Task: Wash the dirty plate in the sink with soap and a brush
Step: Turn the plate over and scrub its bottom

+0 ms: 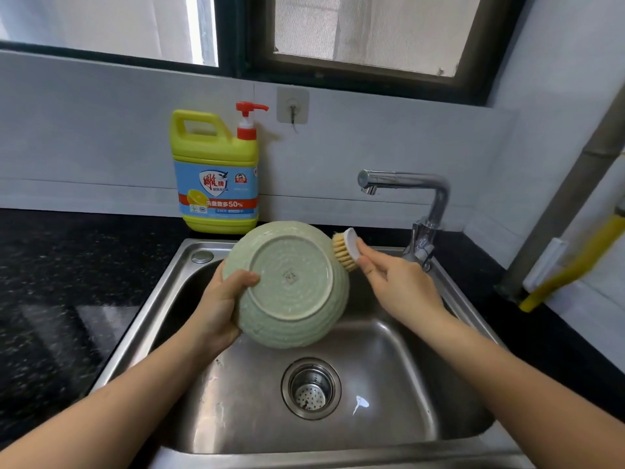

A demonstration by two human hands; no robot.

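Observation:
A pale green ribbed plate [291, 282] is held tilted above the steel sink [389, 367], its underside and foot ring turned toward me. My left hand [223, 306] grips its left rim, thumb on the base. My right hand [392, 282] holds a round brush [345, 250] with a white back and tan bristles. The bristles press on the plate's upper right edge. A yellow dish soap jug [216, 177] with a red pump stands on the counter behind the sink.
A chrome faucet [419, 204] rises at the sink's back right, spout pointing left, no water running. The drain strainer [311, 389] sits in the basin floor. Black speckled counter [67, 282] flanks both sides. A yellow hose [575, 262] leans at the right wall.

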